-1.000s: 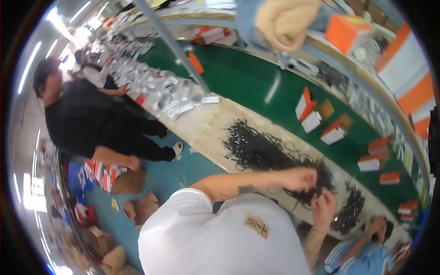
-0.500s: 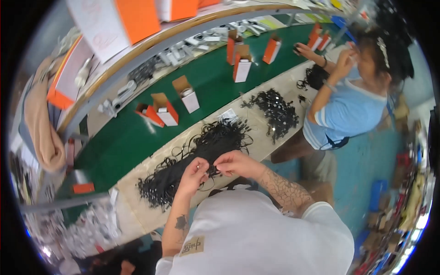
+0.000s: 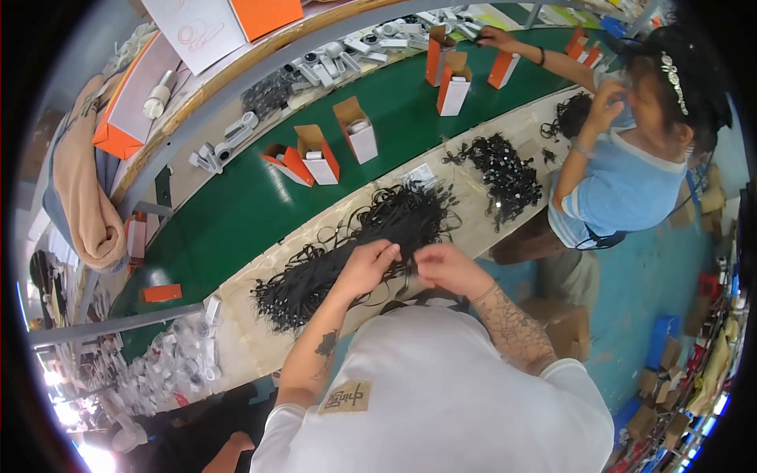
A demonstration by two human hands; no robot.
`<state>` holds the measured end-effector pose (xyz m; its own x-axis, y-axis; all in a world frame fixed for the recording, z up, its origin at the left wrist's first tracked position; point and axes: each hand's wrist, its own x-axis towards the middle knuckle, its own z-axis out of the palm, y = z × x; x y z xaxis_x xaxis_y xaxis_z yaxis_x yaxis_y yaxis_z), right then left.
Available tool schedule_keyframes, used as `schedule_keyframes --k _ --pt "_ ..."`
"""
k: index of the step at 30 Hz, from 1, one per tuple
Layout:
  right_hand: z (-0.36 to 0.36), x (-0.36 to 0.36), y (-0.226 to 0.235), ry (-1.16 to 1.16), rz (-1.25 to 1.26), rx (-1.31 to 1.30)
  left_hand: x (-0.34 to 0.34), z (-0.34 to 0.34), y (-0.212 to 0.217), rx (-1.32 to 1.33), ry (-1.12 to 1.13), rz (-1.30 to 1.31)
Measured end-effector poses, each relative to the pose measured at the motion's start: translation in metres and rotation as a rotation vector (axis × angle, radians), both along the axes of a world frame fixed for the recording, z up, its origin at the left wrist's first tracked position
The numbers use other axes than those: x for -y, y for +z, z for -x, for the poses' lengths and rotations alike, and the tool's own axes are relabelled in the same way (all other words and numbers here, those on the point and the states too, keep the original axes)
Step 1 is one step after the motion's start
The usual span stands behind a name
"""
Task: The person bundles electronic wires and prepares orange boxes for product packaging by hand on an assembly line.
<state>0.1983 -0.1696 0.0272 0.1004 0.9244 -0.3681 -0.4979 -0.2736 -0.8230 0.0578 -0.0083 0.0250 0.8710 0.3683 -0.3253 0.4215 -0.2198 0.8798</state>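
Here, the left hand (image 3: pixel 366 268) and right hand (image 3: pixel 451 268) curl their fingers before the black cable heap (image 3: pixel 394 221) on the worktop (image 3: pixel 243 335), any grip indiscernible, the cables seemingly light, limp and tangle-prone, best pinched near one end

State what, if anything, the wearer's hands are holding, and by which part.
Cannot be told: the left hand and right hand curl close together by the heap of black cables; any held strand is indistinct.
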Motion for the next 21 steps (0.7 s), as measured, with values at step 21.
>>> schedule_keyframes --k 21 --pt "-0.033 -0.015 -0.037 0.04 -0.253 1.013 0.026 -0.016 0.014 0.284 0.056 -0.346"
